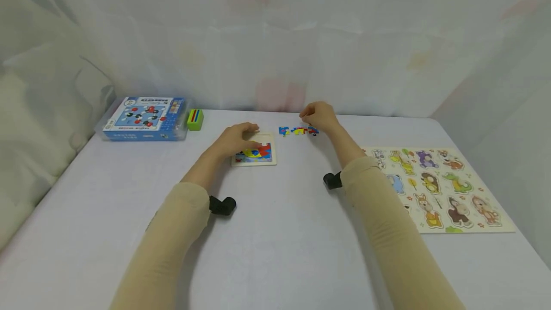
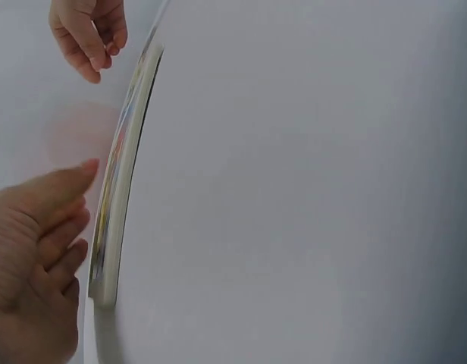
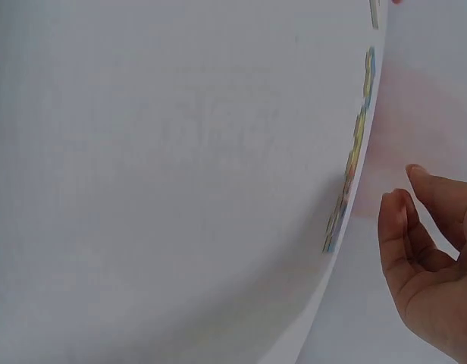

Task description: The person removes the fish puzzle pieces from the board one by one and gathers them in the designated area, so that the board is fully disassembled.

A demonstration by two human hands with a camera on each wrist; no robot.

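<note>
My left hand (image 1: 234, 139) hovers at the left side of a small framed jigsaw puzzle (image 1: 254, 160), thumb and fingers spread apart over it. The left wrist view shows this hand (image 2: 44, 250) beside the board's pale edge (image 2: 126, 197), with nothing between its loosely bent fingers. Slightly above several loose jigsaw pieces (image 1: 298, 130), my right hand (image 1: 320, 116) has its fingers bent. Seen from the right wrist, a gap separates the thumb and fingertips of that hand (image 3: 434, 265), and no piece shows between them. The loose pieces (image 3: 355, 152) lie in a row on the table.
At the back left stand a blue boxed set (image 1: 144, 118) in a clear case and a green block (image 1: 195, 120) with coloured strips. An animal puzzle board (image 1: 439, 190) lies at the right, partly behind my right sleeve. A white curtain (image 1: 275, 37) hangs behind the table.
</note>
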